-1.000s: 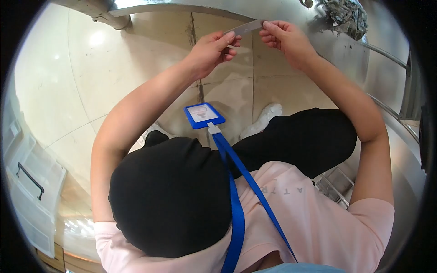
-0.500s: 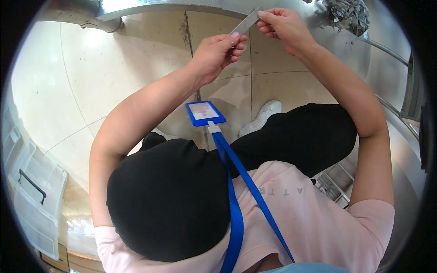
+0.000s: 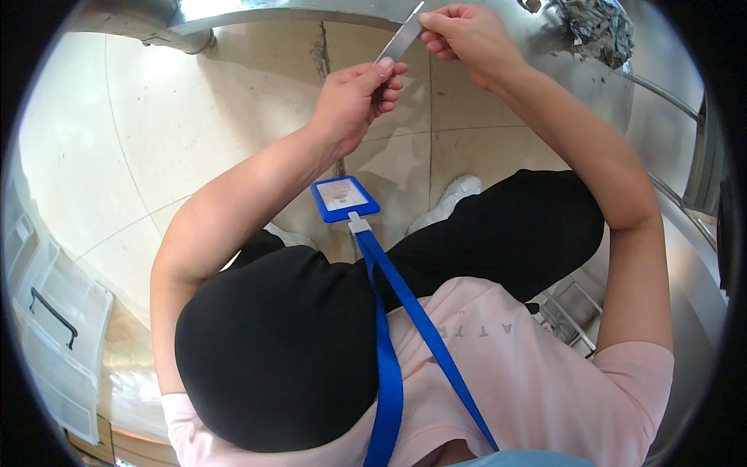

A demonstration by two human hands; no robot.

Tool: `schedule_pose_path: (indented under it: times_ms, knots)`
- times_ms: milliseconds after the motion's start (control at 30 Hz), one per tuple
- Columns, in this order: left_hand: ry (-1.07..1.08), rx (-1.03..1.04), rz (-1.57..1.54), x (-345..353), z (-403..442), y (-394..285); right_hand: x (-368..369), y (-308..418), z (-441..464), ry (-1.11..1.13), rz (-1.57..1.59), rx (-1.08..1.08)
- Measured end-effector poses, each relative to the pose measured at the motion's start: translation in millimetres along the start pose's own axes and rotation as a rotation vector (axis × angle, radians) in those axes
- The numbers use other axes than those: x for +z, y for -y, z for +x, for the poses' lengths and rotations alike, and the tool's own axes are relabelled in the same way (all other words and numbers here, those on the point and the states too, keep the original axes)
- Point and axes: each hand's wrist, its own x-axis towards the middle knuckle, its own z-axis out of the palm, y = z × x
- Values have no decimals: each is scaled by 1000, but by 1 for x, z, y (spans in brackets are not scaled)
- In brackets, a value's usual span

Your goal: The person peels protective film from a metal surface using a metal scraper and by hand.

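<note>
Here are the fingers (image 3: pixel 394 82), and they're on a thin grey strip (image 3: pixel 402 40)! The left hand (image 3: pixel 350 101) has its lower end, thumb pressed flat on top, the other fingers curled in underneath, no gap to speak of. Up at the far end, the right hand (image 3: pixel 469 40) meets it along the edge, thumb and forefinger pinched together just short of the tip, the rest folded towards the palm. So the strip slants up between the two hands, held out over the floor (image 3: pixel 226 101).

Pale tiles down there, and a dark, stained seam (image 3: pixel 320 53) runs behind the left hand. Above, the shiny metal desk (image 3: pixel 296 11) stretches across the top, a crumpled grey heap (image 3: pixel 595 33) sitting on it, right of the right hand, with metal rails (image 3: pixel 661 95) below that.

Closer in, a blue-framed badge (image 3: pixel 342 197) hangs on a blue lanyard (image 3: pixel 388 389) between black-trousered knees; pink shirt (image 3: pixel 545 381), white shoe (image 3: pixel 447 205) just beyond. Over on the far left, clear plastic containers (image 3: pixel 66 280), one showing a black handle (image 3: pixel 54 317)!
</note>
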Motion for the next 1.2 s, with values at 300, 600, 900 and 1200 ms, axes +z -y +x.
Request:
schedule_pose_path:
  times_ms: [300,600,900,1200]
  knots:
    - [-39,92,57,-20,-6,-10,13,7,1,159,-110,-148]
    - [156,235,838,-36,20,-55,-2,-26,-33,205,168,99]
    - [201,204,723,-42,26,-48,8,-24,-16,171,142,-45]
    - [217,59,960,-99,-1,-72,13,12,-14,-199,-870,-1088]
